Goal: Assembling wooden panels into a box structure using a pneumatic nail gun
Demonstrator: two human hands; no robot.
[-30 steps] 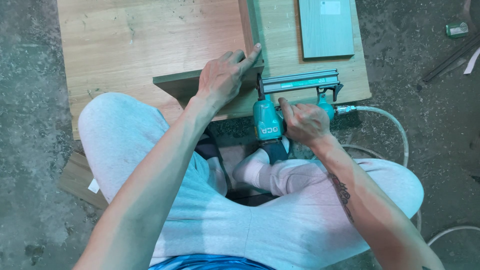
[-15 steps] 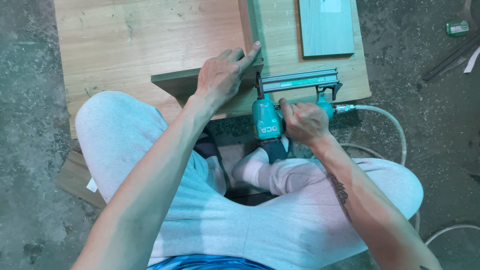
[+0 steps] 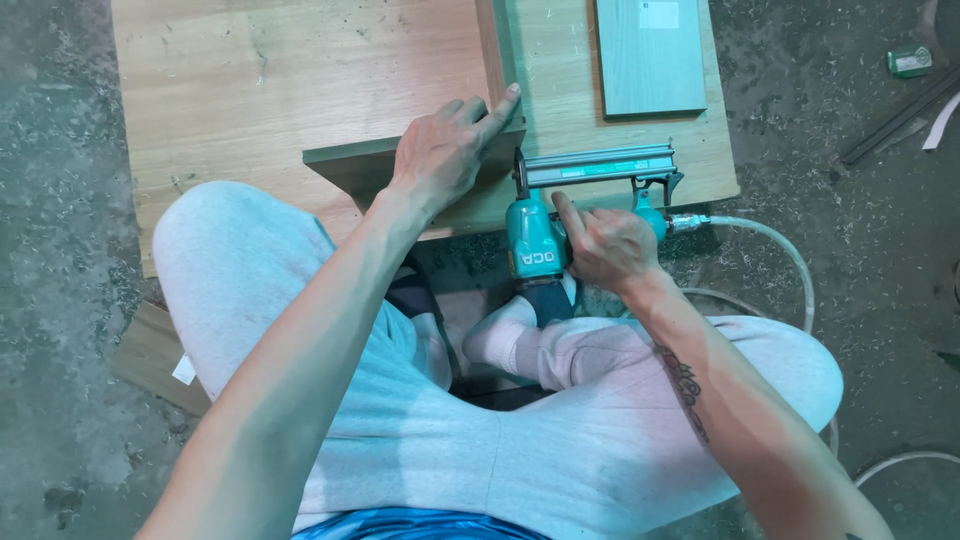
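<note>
Teal nailer (image 3: 560,215), clenched in our right hand (image 3: 610,245) at frame centre, butts the grey strip (image 3: 370,160) our left hand (image 3: 440,150) presses flat-fingered; we risk a stray nail reaching those fingers.

left hand (image 3: 440,155): crept slightly right along the grey panel (image 3: 360,165)
nail gun (image 3: 560,215): nudged slightly higher

My left hand (image 3: 440,150) presses flat on a grey-green panel (image 3: 350,165) standing on the wooden board (image 3: 280,80), while my right hand (image 3: 605,245) grips the teal nail gun (image 3: 535,235) against it.
</note>
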